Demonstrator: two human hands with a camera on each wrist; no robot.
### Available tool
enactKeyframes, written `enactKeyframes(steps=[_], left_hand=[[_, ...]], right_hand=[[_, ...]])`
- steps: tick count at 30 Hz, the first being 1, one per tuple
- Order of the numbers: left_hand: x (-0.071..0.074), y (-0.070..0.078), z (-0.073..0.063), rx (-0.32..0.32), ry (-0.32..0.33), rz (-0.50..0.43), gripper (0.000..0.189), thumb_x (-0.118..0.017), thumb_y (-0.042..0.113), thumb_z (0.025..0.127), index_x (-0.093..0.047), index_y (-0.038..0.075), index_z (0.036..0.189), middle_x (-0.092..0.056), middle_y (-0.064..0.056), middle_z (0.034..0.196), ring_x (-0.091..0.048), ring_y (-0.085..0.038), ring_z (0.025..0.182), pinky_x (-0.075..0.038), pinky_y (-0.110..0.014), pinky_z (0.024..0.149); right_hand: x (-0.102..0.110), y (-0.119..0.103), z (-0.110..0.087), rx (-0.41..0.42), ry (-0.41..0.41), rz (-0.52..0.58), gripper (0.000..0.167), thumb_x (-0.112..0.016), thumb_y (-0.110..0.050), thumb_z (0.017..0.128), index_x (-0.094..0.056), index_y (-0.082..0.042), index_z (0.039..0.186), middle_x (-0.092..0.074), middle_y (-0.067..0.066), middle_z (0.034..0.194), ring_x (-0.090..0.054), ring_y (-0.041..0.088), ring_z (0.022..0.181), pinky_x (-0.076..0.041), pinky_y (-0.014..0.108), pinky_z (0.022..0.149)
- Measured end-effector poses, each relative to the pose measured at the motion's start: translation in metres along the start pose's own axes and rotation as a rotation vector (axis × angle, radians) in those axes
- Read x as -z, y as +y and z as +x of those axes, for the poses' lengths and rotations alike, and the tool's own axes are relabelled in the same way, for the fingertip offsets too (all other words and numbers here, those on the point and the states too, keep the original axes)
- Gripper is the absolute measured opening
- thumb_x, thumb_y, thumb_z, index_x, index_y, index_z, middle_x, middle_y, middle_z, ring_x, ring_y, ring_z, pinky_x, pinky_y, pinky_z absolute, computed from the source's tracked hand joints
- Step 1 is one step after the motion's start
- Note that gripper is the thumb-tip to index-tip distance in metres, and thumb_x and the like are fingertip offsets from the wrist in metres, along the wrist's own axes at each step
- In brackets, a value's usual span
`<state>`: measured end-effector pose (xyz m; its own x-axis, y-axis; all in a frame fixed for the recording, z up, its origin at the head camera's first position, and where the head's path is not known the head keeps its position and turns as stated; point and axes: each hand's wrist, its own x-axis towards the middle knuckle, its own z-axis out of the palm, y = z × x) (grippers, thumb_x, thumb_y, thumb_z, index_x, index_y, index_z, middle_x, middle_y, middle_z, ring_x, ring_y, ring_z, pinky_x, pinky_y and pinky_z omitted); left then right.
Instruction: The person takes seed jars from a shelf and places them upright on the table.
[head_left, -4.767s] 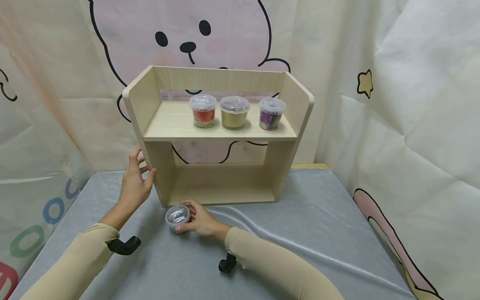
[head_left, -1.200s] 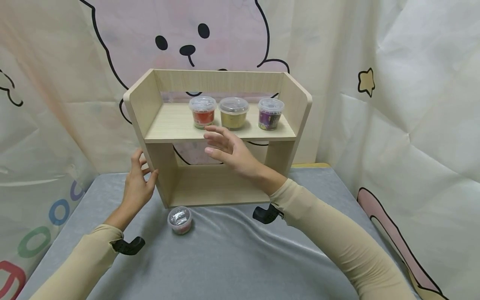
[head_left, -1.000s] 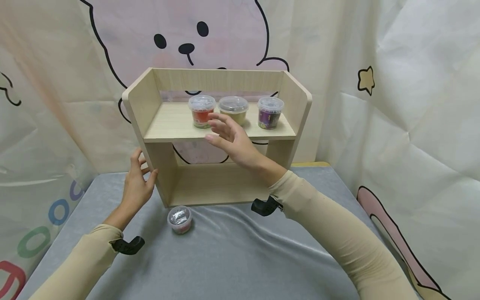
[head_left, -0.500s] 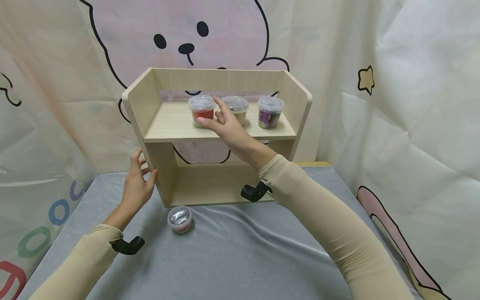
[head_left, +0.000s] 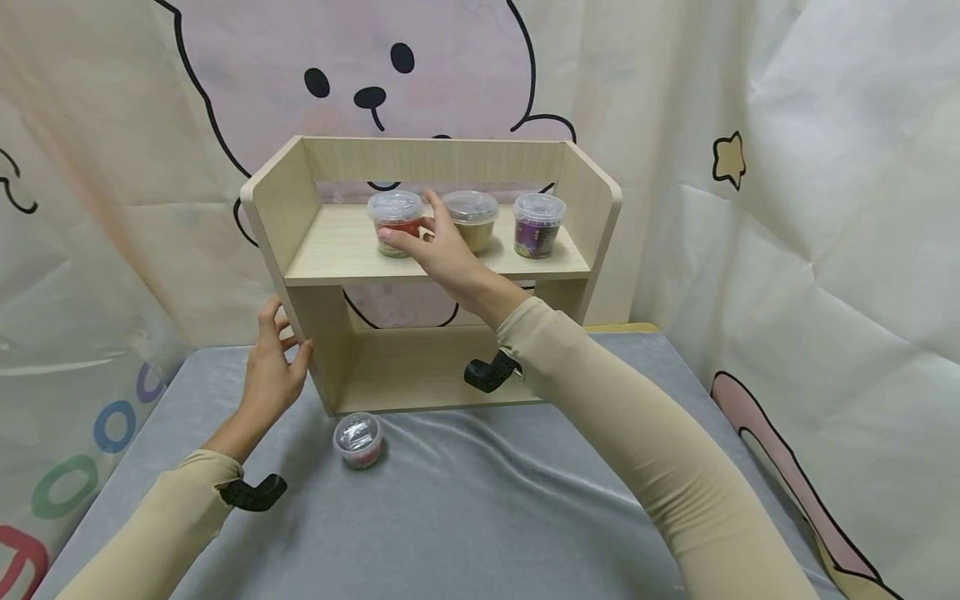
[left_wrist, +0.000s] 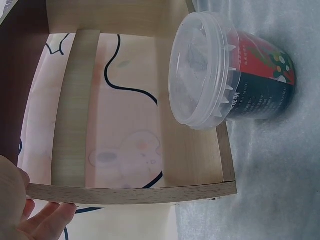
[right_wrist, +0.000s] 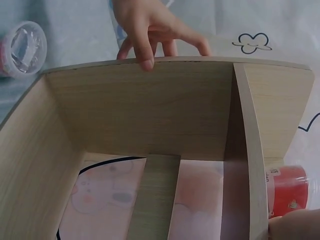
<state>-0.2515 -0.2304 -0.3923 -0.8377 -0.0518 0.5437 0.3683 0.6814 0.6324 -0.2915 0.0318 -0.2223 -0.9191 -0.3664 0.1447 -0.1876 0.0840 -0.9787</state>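
My left hand (head_left: pixel 272 371) grips the left side panel of the small wooden shelf (head_left: pixel 420 268), thumb at the front edge and fingers along the outside. On the upper board, my right hand (head_left: pixel 450 250) holds the red lidded tub (head_left: pixel 395 208), thumb across its front and the index finger up its right side. Close by the fingers is a yellow lidded tub (head_left: pixel 472 208), partly covered by the hand. A purple lidded tub (head_left: pixel 538 237) stands farther right. In the right wrist view, the thumb (right_wrist: pixel 297 225) is right at the red tub (right_wrist: pixel 289 190).
A tub (head_left: pixel 358 440) with a clear lid stands on the grey-blue cloth (head_left: pixel 450 517) before the shelf's left front corner; its label (left_wrist: pixel 265 75) is red and dark green. The shelf's lower board (head_left: pixel 442 358) spans between the side panels. A printed curtain (head_left: pixel 675 208) hangs behind.
My right hand has left the tub at the front, risen to the upper board and come round the red tub, which has shifted slightly left. The left hand stays on the side panel.
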Motion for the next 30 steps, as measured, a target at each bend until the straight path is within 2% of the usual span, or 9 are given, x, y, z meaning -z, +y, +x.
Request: enactKeyframes(steps=[6,11,16,22,28,30], left_hand=[[0.001,0.001,-0.001,0.005,-0.003,0.003,0.077,-0.056,-0.004,0.098,-0.013,0.022,0.155,-0.05,-0.035,0.143,-0.062,-0.058,0.113,-0.056,-0.067,0.08],[0.001,0.0,0.0,0.001,-0.001,0.009,0.078,-0.057,-0.004,0.097,-0.012,0.021,0.156,-0.05,-0.036,0.142,-0.063,-0.058,0.112,-0.057,-0.067,0.077],[0.0,0.0,0.0,0.005,-0.004,0.009,0.078,-0.057,-0.003,0.097,-0.012,0.022,0.156,-0.05,-0.036,0.143,-0.063,-0.058,0.113,-0.057,-0.067,0.078],[0.001,0.001,-0.001,0.008,-0.004,0.005,0.077,-0.057,-0.004,0.097,-0.012,0.022,0.155,-0.05,-0.035,0.142,-0.062,-0.058,0.113,-0.056,-0.068,0.078],[0.0,0.001,0.0,0.01,-0.007,0.001,0.078,-0.057,-0.004,0.097,-0.012,0.022,0.155,-0.049,-0.035,0.143,-0.062,-0.058,0.113,-0.057,-0.068,0.078],[0.0,0.001,0.0,0.011,-0.008,-0.002,0.078,-0.057,-0.004,0.097,-0.012,0.022,0.155,-0.049,-0.036,0.143,-0.062,-0.058,0.113,-0.057,-0.067,0.078]], right_hand=[[-0.002,0.001,0.011,0.005,0.018,-0.041,0.098,-0.069,-0.028,0.094,0.0,-0.021,0.164,-0.004,0.004,0.173,-0.008,0.025,0.161,-0.017,0.042,0.13],[-0.003,0.002,0.019,-0.02,0.039,-0.07,0.105,-0.076,-0.027,0.09,-0.002,-0.021,0.164,-0.012,0.003,0.171,-0.014,0.023,0.159,-0.018,0.04,0.13],[-0.002,0.0,0.025,-0.045,0.043,-0.096,0.105,-0.077,-0.027,0.09,-0.003,-0.021,0.164,-0.02,0.004,0.169,-0.023,0.02,0.156,-0.021,0.037,0.129],[-0.002,-0.003,0.029,-0.077,0.051,-0.125,0.095,-0.075,-0.029,0.092,-0.011,-0.024,0.163,-0.029,0.003,0.165,-0.031,0.019,0.152,-0.026,0.037,0.128],[-0.005,-0.001,0.033,-0.041,0.102,-0.144,0.079,-0.074,-0.024,0.094,-0.029,-0.02,0.158,-0.045,0.004,0.154,-0.044,0.018,0.142,-0.036,0.032,0.121],[-0.005,0.001,0.034,-0.038,0.113,-0.15,0.077,-0.073,-0.023,0.094,-0.031,-0.019,0.158,-0.046,0.004,0.153,-0.045,0.018,0.142,-0.037,0.031,0.12]])
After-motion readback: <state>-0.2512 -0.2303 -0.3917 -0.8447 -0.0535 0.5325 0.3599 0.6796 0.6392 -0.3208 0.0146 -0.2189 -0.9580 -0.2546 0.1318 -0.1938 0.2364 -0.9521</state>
